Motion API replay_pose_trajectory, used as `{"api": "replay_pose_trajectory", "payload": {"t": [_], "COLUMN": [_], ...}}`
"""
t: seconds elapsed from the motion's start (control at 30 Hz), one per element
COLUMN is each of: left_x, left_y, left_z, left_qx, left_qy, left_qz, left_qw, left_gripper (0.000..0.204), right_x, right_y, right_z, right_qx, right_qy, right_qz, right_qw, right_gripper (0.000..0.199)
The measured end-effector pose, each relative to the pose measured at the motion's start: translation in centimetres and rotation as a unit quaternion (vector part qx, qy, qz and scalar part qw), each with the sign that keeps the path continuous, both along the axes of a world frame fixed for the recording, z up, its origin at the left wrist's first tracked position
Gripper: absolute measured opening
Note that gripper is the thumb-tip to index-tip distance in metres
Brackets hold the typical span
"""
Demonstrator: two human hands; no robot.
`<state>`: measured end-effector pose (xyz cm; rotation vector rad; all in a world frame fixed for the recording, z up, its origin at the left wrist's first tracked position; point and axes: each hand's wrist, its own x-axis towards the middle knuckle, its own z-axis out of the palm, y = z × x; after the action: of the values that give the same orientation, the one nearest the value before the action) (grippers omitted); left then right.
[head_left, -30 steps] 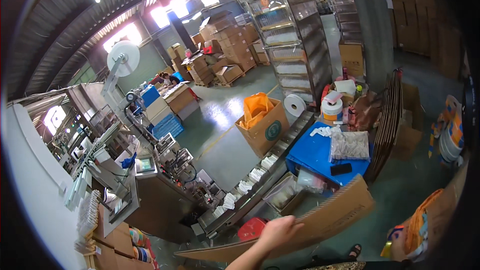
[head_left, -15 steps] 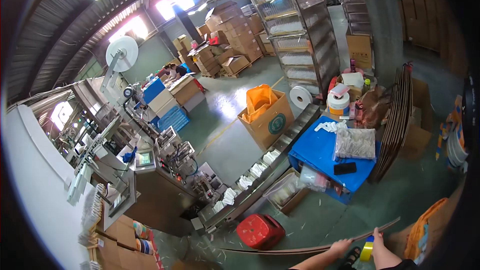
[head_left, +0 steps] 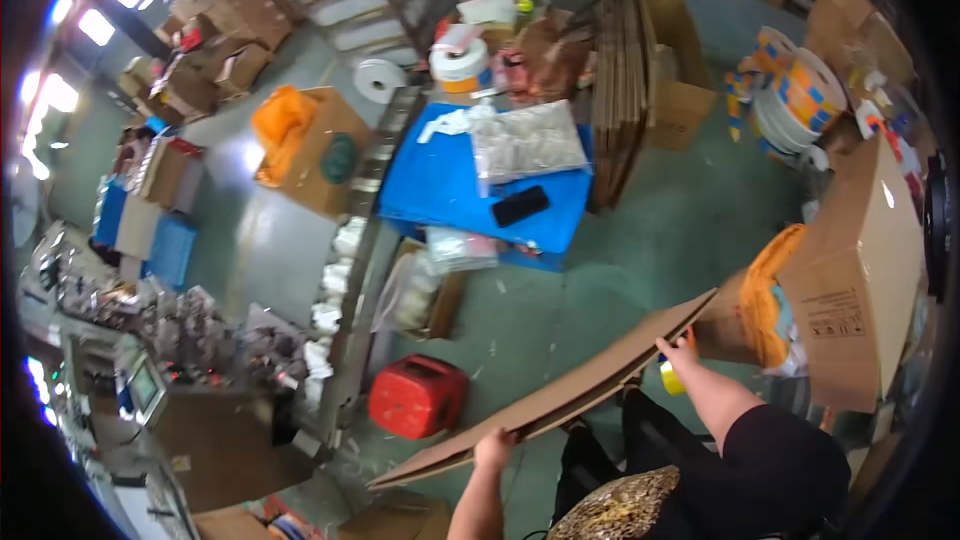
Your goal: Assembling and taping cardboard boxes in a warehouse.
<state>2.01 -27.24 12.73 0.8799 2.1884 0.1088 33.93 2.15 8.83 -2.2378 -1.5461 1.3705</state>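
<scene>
On the left, a blue crate (head_left: 170, 250) sits on the floor. Next comes a brown box (head_left: 318, 155) with an orange bag (head_left: 283, 130) poking out. Then there is a long metal track (head_left: 352, 370) with white bundles (head_left: 325, 318) in a row. Near it is a red stool (head_left: 418, 397).

The left hand (head_left: 493, 450) comes next. Its fingers curl tight on the near edge of a big flat cardboard (head_left: 590, 377). The cardboard is up off the floor, and it slants from low on the left to high on the right. It is held by 2 hands, but it is not opened up. Past the left hand is a blue table (head_left: 420, 180) with a black phone (head_left: 520, 205).

The right hand (head_left: 683, 352) pinches the cardboard near its right end, so the edge sits in its fingers. A yellow roll (head_left: 672, 377) seems to be in that hand too, but it is blurry. Far right is 1 big box (head_left: 850, 290).
</scene>
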Motion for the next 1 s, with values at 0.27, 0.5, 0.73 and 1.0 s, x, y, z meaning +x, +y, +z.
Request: {"api": "replay_pose_trajectory", "payload": {"t": [0.27,0.5,0.73,1.0], "left_x": [-2.2,-6.1,-13.6,-19.8], "left_y": [-3.3,-10.6,-7.7,-22.7], "left_z": [-0.9,-4.3,1.6,-9.3], "left_qx": [-0.057,-0.325,-0.135,-0.031], "left_qy": [0.182,0.0,0.083,0.046], "left_qz": [-0.145,-0.136,-0.074,0.201], "left_qw": [0.971,0.936,0.985,0.978], "left_gripper": [0.03,0.029,0.039,0.032], "right_x": [7.0,10.9,11.1,10.3], "right_y": [-2.6,-5.1,-1.0,4.2], "right_z": [-4.4,-15.2,-3.0,2.6], "right_qx": [-0.061,0.106,0.144,0.071], "right_qy": [0.222,-0.012,0.042,-0.292], "right_qz": [-0.042,-0.105,0.03,0.43], "right_qw": [0.972,0.989,0.988,0.852], "right_gripper": [0.045,0.054,0.042,0.048]}}
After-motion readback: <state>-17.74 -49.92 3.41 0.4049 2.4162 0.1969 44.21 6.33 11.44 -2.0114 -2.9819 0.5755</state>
